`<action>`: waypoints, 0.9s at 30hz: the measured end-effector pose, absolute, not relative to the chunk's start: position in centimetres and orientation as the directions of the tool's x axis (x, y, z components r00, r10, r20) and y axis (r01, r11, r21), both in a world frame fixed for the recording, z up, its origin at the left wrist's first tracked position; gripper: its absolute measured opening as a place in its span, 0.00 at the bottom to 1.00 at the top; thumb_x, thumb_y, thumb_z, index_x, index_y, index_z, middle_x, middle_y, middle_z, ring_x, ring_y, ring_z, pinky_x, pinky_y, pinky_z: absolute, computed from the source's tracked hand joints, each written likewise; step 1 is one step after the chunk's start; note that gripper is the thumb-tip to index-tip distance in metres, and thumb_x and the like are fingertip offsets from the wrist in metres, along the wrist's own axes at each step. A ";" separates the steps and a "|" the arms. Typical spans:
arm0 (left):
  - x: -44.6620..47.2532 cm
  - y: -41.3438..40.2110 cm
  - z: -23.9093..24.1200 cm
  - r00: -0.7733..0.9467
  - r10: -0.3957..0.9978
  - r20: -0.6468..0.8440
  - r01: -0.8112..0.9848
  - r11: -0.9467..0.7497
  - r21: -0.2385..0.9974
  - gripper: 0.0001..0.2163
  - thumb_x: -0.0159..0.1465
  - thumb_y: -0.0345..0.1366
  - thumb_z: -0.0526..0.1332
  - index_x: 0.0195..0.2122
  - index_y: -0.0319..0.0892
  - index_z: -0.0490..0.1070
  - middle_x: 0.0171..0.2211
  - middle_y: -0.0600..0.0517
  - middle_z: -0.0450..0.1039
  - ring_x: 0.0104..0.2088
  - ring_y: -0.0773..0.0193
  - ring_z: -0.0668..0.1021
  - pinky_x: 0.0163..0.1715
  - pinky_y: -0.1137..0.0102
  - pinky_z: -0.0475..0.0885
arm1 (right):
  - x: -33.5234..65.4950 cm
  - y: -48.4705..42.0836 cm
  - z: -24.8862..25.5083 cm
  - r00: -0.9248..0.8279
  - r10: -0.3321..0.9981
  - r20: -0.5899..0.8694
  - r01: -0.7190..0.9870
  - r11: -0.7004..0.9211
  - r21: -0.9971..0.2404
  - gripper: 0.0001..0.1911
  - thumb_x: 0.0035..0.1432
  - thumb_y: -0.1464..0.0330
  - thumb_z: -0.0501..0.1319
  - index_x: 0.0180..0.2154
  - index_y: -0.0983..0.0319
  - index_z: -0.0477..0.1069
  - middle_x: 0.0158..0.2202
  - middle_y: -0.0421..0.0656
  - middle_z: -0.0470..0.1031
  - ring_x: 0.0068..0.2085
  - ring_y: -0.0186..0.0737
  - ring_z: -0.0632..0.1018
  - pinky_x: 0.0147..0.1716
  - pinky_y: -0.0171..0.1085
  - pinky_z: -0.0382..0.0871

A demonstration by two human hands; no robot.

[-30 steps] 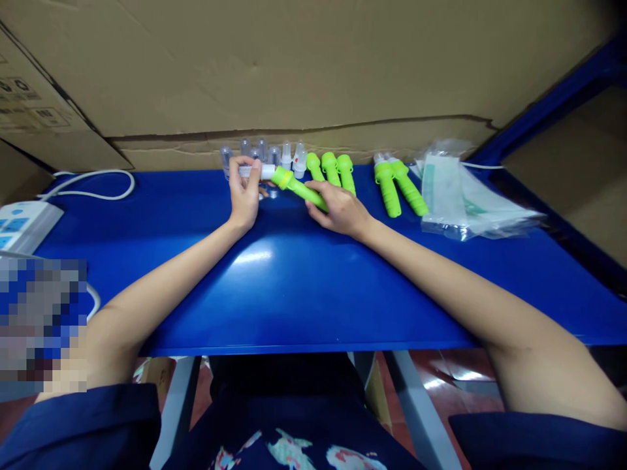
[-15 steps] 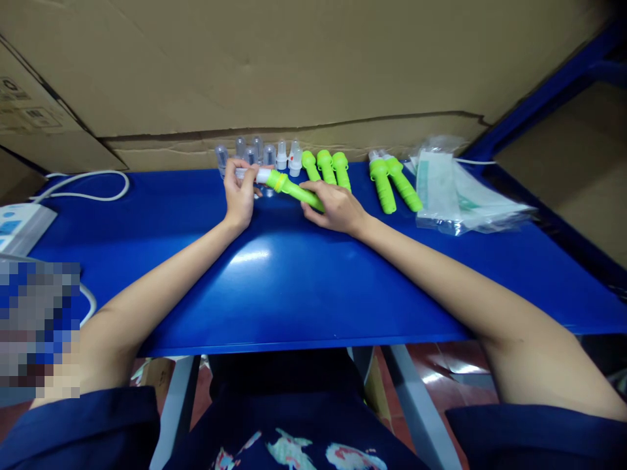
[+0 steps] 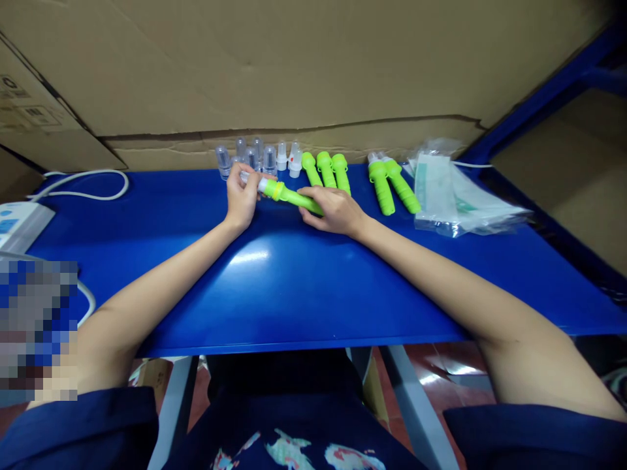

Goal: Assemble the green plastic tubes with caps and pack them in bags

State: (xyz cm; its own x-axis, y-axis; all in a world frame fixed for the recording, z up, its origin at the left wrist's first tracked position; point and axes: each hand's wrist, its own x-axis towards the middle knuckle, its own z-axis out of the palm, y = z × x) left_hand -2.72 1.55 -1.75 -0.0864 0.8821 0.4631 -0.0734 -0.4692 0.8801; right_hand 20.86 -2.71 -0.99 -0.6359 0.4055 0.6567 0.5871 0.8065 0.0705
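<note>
Between my hands is a green ribbed handle (image 3: 290, 196) with a yellow ring near its head. It slants down to the right just above the table. At its left end, a white collar and a clear cap (image 3: 247, 177) sit in the closed fingers of my left hand (image 3: 241, 198). My right hand (image 3: 335, 209) is wrapped over the handle's lower end and hides its tip. Behind my left hand stand several clear caps (image 3: 269, 160). Right of these are white-based clear pieces (image 3: 294, 163), one showing a red spot.
Three green handles (image 3: 325, 171) lie beyond my right hand. Two more green handles with clear tips (image 3: 381, 186) rest farther right, beside clear plastic bags (image 3: 435, 189) with printed sheets. A white cable (image 3: 110, 173) loops at left. Cardboard (image 3: 294, 72) walls the back.
My left hand and the held piece's left end have shifted slightly right and down. Less of the white collar shows outside the green head. My right hand stays nearly in place.
</note>
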 end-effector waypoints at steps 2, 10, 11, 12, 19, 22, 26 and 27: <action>-2.5 1.0 -1.6 -0.053 0.871 0.488 -0.058 -0.490 0.870 0.31 0.56 0.68 0.66 0.39 0.46 0.61 0.30 0.52 0.79 0.21 0.69 0.74 0.20 0.74 0.66 | 20.8 -2.8 -1.0 -0.639 0.437 0.633 0.602 0.796 0.058 0.18 0.69 0.64 0.56 0.55 0.66 0.69 0.41 0.51 0.82 0.39 0.47 0.83 0.41 0.42 0.78; -2.7 1.0 -1.6 0.083 0.873 0.480 -0.034 -0.479 0.877 0.30 0.63 0.68 0.59 0.48 0.46 0.60 0.36 0.49 0.78 0.28 0.63 0.82 0.23 0.75 0.67 | 21.0 -2.8 -0.9 -0.611 0.396 0.685 0.582 0.812 0.050 0.18 0.70 0.64 0.55 0.55 0.66 0.69 0.46 0.52 0.82 0.41 0.47 0.85 0.43 0.41 0.79; -2.8 1.1 -1.6 0.096 0.873 0.479 -0.031 -0.478 0.878 0.30 0.64 0.68 0.59 0.48 0.46 0.59 0.37 0.48 0.78 0.29 0.62 0.82 0.24 0.75 0.67 | 21.0 -2.8 -0.9 -0.611 0.412 0.676 0.588 0.808 0.038 0.18 0.70 0.64 0.54 0.55 0.66 0.69 0.46 0.52 0.82 0.41 0.47 0.85 0.43 0.41 0.80; -2.8 1.2 -1.7 0.108 0.871 0.480 -0.028 -0.480 0.877 0.29 0.65 0.67 0.58 0.49 0.46 0.58 0.36 0.49 0.78 0.29 0.62 0.82 0.24 0.75 0.67 | 21.0 -2.8 -0.9 -0.610 0.432 0.665 0.597 0.802 0.026 0.18 0.70 0.64 0.54 0.55 0.65 0.70 0.47 0.52 0.82 0.41 0.48 0.85 0.43 0.42 0.80; -2.3 -0.1 -1.3 0.258 0.835 0.485 0.002 -0.503 0.864 0.30 0.64 0.60 0.65 0.54 0.48 0.52 0.36 0.51 0.77 0.27 0.65 0.81 0.25 0.74 0.70 | 20.9 -2.9 -0.8 -0.583 0.546 0.602 0.662 0.749 -0.039 0.23 0.69 0.61 0.53 0.58 0.67 0.68 0.50 0.55 0.81 0.43 0.51 0.84 0.45 0.45 0.78; -1.8 -0.7 -1.4 0.327 0.802 0.500 -0.007 -0.527 0.850 0.36 0.60 0.57 0.70 0.56 0.50 0.48 0.40 0.51 0.75 0.27 0.67 0.80 0.27 0.72 0.73 | 20.6 -3.4 -0.4 -0.572 0.604 0.555 0.709 0.704 -0.036 0.27 0.69 0.61 0.53 0.62 0.69 0.64 0.46 0.55 0.82 0.40 0.53 0.84 0.42 0.46 0.78; -1.6 -0.8 -1.6 0.347 0.782 0.518 -0.017 -0.547 0.837 0.36 0.61 0.60 0.68 0.57 0.50 0.47 0.37 0.54 0.70 0.26 0.69 0.78 0.27 0.72 0.73 | 19.6 -4.6 0.8 -0.601 0.605 0.521 0.706 0.708 -0.008 0.28 0.70 0.63 0.52 0.67 0.66 0.60 0.46 0.53 0.81 0.43 0.53 0.82 0.45 0.47 0.77; -1.6 -0.8 -1.7 0.351 0.776 0.525 -0.010 -0.557 0.830 0.36 0.62 0.61 0.67 0.57 0.50 0.47 0.37 0.54 0.69 0.26 0.69 0.77 0.27 0.72 0.72 | 19.3 -5.0 1.1 -0.610 0.602 0.515 0.705 0.709 0.006 0.28 0.71 0.63 0.51 0.68 0.65 0.60 0.47 0.53 0.81 0.43 0.53 0.82 0.45 0.48 0.77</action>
